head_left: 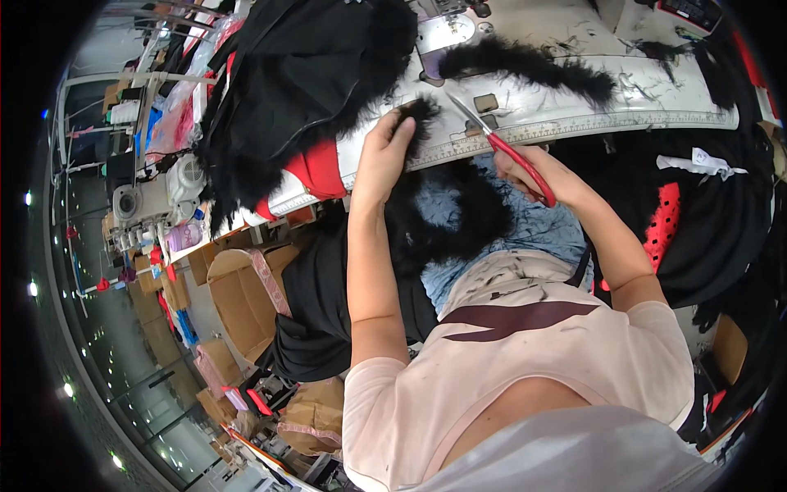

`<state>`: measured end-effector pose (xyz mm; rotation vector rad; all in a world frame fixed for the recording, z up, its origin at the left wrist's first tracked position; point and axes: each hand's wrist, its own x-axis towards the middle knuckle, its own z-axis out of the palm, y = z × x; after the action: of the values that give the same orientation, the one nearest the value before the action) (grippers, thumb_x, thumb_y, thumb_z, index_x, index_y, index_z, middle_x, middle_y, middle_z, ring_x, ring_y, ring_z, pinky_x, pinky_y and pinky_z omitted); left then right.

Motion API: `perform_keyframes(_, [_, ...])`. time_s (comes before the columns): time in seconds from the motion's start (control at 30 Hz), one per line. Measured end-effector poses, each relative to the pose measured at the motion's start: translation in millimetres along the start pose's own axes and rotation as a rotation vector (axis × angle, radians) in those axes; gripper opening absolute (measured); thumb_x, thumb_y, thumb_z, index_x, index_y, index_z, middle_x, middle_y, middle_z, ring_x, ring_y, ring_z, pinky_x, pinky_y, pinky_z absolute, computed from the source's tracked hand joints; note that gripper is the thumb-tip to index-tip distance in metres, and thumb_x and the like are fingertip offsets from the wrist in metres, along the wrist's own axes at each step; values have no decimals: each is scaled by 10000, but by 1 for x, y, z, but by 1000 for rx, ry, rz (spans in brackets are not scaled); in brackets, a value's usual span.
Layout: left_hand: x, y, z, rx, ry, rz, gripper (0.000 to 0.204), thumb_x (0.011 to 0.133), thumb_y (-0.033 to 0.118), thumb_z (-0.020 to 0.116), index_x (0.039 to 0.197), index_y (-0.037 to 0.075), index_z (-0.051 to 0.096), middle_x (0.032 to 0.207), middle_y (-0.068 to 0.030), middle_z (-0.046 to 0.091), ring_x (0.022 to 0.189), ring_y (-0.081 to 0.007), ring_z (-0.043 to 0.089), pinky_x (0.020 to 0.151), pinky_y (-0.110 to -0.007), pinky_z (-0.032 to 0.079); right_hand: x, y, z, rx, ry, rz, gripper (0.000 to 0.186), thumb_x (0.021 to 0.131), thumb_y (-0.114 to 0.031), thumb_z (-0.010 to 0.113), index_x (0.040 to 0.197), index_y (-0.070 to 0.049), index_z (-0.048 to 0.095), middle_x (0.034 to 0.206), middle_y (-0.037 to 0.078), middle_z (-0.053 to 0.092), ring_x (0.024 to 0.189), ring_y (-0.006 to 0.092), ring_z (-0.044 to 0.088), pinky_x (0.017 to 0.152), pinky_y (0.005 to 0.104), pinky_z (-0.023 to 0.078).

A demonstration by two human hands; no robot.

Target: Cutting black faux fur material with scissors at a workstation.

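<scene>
- Pale pink T-shirt (557, 369), soft knit with a dark band, filled the foreground.
- White sewing table (656, 102) spread beyond, its front edge ruled, wisps of black fluff scattered over it; bare white surface showed between the hands.
- Black garment (287, 90), smooth cloth with shaggy edges, lay heaped on its left.
- Cardboard box (234, 307), open-topped, stood below, black cloth (328, 303) overlapping its right side.
- Red-handled scissors (502, 142) were gripped in the right hand's (525, 170) curled fingers, tips over the table.
- Feathery black trim (424, 123), near the ruled edge, was pinched between the left hand's (385, 148) thumb and fingers.
</scene>
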<state>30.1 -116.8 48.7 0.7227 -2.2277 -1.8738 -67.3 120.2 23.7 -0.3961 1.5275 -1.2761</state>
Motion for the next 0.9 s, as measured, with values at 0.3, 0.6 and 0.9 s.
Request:
perform_keyframes(0.3, [-35, 16, 40, -82, -268, -12, 418, 932, 68, 575, 1322, 22, 433, 794, -23, 580, 670, -77, 511, 588, -229, 434, -10, -5, 31, 289, 444, -470, 196, 835, -56, 699, 909, -28, 520, 756, 34, 585, 588, 84, 550, 493, 209, 426])
perform_keyframes(0.6, [-58, 0, 49, 145, -356, -29, 390, 912, 79, 610, 1275, -7, 495, 851, -20, 583, 781, -80, 516, 717, -219, 431, -25, 26, 31, 250, 346, -292, 200, 804, 24, 687, 901, -31, 521, 919, 66, 641, 662, 80, 575, 551, 205, 467])
perform_keyframes(0.9, [-82, -19, -56, 469, -39, -70, 235, 817, 136, 721, 900, -58, 618, 749, -96, 603, 703, -106, 517, 659, -257, 436, -19, 45, -4, 155, 793, -472, 181, 825, 30, 661, 934, -36, 532, 861, 23, 621, 569, 26, 467, 477, 180, 353])
